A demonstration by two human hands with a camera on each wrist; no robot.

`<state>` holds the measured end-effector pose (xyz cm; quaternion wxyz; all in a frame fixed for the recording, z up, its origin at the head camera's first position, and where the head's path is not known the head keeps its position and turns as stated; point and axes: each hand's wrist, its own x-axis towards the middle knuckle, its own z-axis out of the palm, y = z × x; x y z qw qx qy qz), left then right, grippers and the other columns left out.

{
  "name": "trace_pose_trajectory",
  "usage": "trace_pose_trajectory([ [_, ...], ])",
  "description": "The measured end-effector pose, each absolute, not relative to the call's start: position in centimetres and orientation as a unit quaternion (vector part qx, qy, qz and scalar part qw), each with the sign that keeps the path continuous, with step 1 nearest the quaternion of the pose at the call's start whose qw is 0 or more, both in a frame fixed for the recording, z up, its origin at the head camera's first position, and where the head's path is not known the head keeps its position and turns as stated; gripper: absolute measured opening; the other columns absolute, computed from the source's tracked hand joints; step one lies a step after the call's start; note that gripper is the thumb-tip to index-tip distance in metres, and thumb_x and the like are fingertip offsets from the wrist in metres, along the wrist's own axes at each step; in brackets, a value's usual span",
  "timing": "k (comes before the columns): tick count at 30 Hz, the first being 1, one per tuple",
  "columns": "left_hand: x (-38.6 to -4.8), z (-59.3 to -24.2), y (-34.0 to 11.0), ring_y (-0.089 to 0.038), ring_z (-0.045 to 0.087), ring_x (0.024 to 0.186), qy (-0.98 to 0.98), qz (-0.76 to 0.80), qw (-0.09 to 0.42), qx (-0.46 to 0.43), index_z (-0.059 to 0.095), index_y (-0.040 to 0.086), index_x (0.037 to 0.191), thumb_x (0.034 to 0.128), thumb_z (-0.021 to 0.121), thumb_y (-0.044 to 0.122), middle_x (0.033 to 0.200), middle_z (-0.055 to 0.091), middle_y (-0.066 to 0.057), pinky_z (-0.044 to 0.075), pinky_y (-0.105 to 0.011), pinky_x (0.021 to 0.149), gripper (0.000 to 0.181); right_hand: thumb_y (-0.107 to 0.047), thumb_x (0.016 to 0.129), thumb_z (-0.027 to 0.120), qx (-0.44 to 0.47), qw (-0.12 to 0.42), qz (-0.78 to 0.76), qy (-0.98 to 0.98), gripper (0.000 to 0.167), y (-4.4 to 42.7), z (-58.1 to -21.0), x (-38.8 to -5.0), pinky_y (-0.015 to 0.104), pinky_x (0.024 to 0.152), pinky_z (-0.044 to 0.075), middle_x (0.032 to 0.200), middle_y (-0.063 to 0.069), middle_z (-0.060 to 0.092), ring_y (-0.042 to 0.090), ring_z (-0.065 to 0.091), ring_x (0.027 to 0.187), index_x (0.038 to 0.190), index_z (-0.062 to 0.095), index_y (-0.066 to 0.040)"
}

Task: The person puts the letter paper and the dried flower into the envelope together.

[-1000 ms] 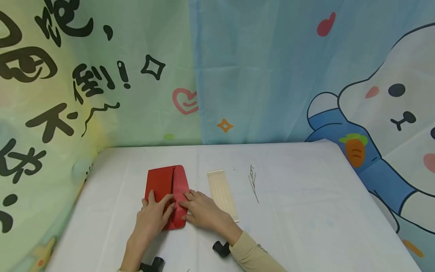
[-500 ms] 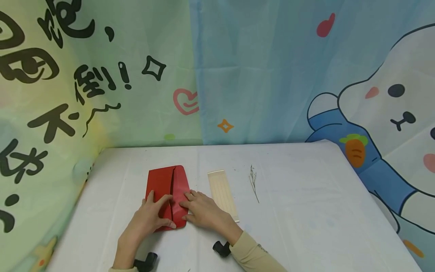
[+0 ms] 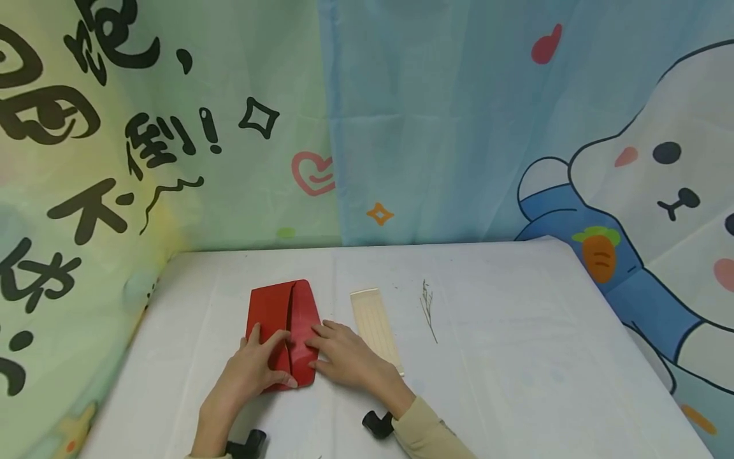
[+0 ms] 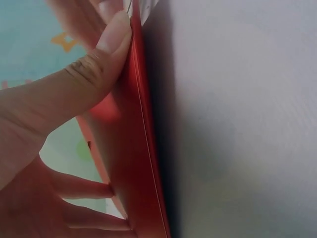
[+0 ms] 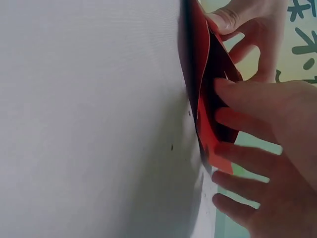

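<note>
A red paper envelope [image 3: 269, 307] lies on the white table, its lighter red flap [image 3: 302, 309] folded out to the right. My left hand [image 3: 243, 370] holds the envelope's body, thumb at the near end of the mouth and index finger bent at the mouth's edge. In the left wrist view, the thumb presses the envelope [image 4: 133, 158] near its edge while other fingers touch its face. My right hand [image 3: 355, 363] rests its extended fingertips on the flap. The right wrist view shows the mouth of the envelope [image 5: 195, 54] gaping, with right fingertips beside it.
Just right of the envelope lies a pale, wood-coloured flat strip [image 3: 375, 322], partly behind the right hand. Farther right is a thin dried sprig [image 3: 427, 309]. A printed curtain [image 3: 436, 127] hangs behind the white tabletop [image 3: 504, 357].
My left hand's thumb has moved down and away from the index finger, to the near end of the envelope's mouth. The right hand has stayed almost still on the flap.
</note>
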<state>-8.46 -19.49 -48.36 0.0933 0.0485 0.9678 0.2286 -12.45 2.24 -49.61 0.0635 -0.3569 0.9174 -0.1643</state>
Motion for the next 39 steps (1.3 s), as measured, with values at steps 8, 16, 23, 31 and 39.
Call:
trace_pose_trajectory([
  [8,-8.3,-48.5,-19.4,-0.065,0.050,0.120,0.966,0.239,0.084,0.044,0.061,0.026,0.125,0.0655,0.097,0.037,0.143,0.043,-0.035,0.057,-0.061,0.074,0.070,-0.026,0.094,0.076,-0.256,-0.038,-0.222,0.940,0.053,4.6,-50.0,-11.9,0.042,0.099,0.051,0.130,0.013,0.062,0.028,0.059,0.116,0.138,0.058,-0.005],
  [16,-8.2,-48.6,-19.7,-0.069,0.047,0.122,0.968,0.231,0.084,0.044,0.059,0.028,0.126,0.0658,0.097,0.040,0.147,0.040,-0.037,0.055,-0.064,0.078,0.072,-0.033,0.083,0.087,-0.099,-0.085,-0.204,0.970,0.072,6.8,-50.2,-12.0,0.043,0.067,0.053,0.102,0.024,0.058,0.034,0.058,0.085,0.130,0.053,0.008],
  [23,-8.2,-48.6,-19.6,-0.069,0.047,0.122,0.969,0.229,0.083,0.043,0.059,0.028,0.126,0.0657,0.097,0.041,0.146,0.041,-0.036,0.055,-0.064,0.077,0.072,-0.036,0.076,0.092,-0.056,-0.068,-0.200,0.976,0.074,7.3,-50.1,-12.1,0.037,0.052,0.048,0.087,0.019,0.050,0.027,0.051,0.071,0.117,0.052,0.012],
  [31,-8.2,-48.6,-19.5,-0.070,0.046,0.124,0.968,0.234,0.078,0.046,0.060,0.027,0.126,0.0661,0.097,0.040,0.145,0.042,-0.036,0.054,-0.066,0.078,0.072,-0.033,0.075,0.093,-0.028,-0.013,-0.225,0.974,0.075,7.7,-49.9,-12.4,0.042,0.056,0.051,0.095,0.023,0.051,0.031,0.054,0.076,0.116,0.056,0.018],
  [39,-8.2,-48.6,-19.4,-0.072,0.045,0.123,0.968,0.232,0.082,0.048,0.060,0.027,0.126,0.0660,0.097,0.040,0.145,0.041,-0.036,0.054,-0.066,0.077,0.072,-0.026,0.078,0.090,-0.007,0.024,-0.282,0.959,0.082,8.6,-49.8,-12.9,0.051,0.064,0.055,0.106,0.029,0.056,0.034,0.061,0.080,0.134,0.048,0.016],
])
